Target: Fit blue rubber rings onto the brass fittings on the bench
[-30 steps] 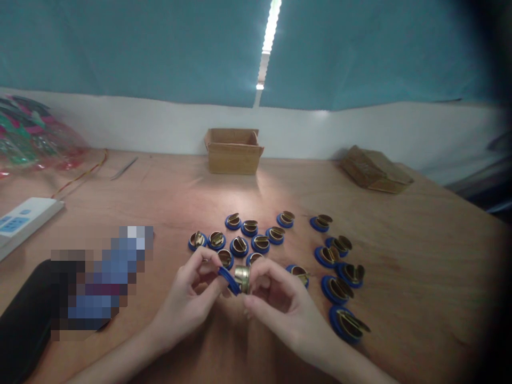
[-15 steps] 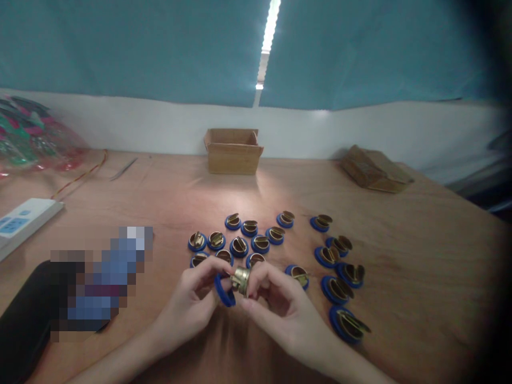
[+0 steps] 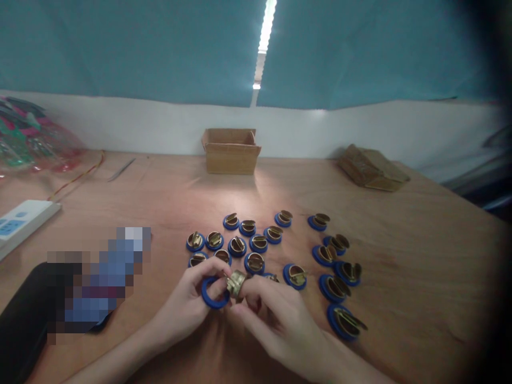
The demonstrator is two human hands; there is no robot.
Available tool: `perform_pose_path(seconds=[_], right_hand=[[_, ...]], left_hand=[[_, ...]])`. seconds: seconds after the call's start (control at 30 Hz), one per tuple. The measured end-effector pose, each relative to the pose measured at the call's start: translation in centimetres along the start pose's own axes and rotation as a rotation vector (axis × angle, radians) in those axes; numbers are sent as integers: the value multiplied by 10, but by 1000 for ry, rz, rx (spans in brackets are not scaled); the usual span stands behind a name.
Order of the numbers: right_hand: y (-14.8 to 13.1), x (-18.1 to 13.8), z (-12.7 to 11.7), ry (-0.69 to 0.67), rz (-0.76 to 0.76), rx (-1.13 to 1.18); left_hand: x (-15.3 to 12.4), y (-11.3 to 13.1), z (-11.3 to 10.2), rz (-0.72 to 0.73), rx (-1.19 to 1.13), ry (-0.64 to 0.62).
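My left hand (image 3: 192, 293) is closed on a blue ring (image 3: 215, 304), its fingertips also near a small brass-coloured fitting (image 3: 237, 284). My right hand (image 3: 276, 309) is closed on that fitting, with the index finger at its right end. Ring and fitting sit side by side, apart or just touching; I cannot tell which. Just beyond my hands lie several brass fittings with blue rings around them, among them a near one (image 3: 255, 263) and one at the right (image 3: 344, 321). My hands partly hide some of these.
An open cardboard box (image 3: 231, 160) stands at the back of the wooden table (image 3: 160, 197), and a flattened carton (image 3: 374, 168) lies back right. At left are a white power strip (image 3: 26, 224), a black object (image 3: 36, 314), a blurred-out item (image 3: 104, 282) and clear bottles (image 3: 36, 141).
The blue ring in my left hand has turned to face the camera more and shifted slightly left. My right hand has moved a little left with the brass fitting, which has tilted.
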State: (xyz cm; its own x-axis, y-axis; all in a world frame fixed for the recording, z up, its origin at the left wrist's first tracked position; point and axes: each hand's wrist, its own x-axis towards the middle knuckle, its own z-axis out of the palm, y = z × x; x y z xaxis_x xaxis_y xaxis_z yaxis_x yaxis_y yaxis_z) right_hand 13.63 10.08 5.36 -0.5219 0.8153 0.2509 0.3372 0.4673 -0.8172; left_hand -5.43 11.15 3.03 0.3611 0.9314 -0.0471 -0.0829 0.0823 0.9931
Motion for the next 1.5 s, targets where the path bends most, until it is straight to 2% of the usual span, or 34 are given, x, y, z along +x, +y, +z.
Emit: perform_pose_path(seconds=[0.17, 0.27, 0.37, 0.5, 0.6, 0.67, 0.73, 0.83, 0.97, 1.13, 1.23, 1.33, 1.5], right_hand=[[1, -2, 1, 81, -84, -108], [0, 1, -1, 153, -65, -136], [-1, 4, -5, 249, -24, -159], [1, 2, -12, 362, 57, -141], [3, 0, -15, 358, 140, -82], [3, 0, -15, 302, 179, -38], [1, 2, -15, 211, 179, 4], [-4, 5, -12, 22, 149, 40], [-11, 5, -6, -196, 219, 58], [-14, 3, 4, -388, 495, 217], [-12, 3, 8, -462, 604, 285], [-11, 3, 9, -516, 670, 294], [-11, 4, 7, -541, 677, 229]], left_hand=[[-2, -1, 3, -55, -72, -10], [-3, -2, 2, -109, -125, -30], [-3, -2, -1, -189, -83, -64], [-6, 12, -12, -200, 249, -243], [-10, 29, -24, -220, 608, -441], [-13, 39, -32, -282, 726, -575], [-15, 46, -39, -349, 803, -658], [-18, 52, -47, -315, 820, -690], [-19, 59, -53, -254, 835, -613], [-18, 62, -56, -195, 791, -598], [-19, 58, -57, -149, 767, -545], [-22, 53, -60, -177, 819, -485], [-19, 49, -64, -221, 938, -371]])
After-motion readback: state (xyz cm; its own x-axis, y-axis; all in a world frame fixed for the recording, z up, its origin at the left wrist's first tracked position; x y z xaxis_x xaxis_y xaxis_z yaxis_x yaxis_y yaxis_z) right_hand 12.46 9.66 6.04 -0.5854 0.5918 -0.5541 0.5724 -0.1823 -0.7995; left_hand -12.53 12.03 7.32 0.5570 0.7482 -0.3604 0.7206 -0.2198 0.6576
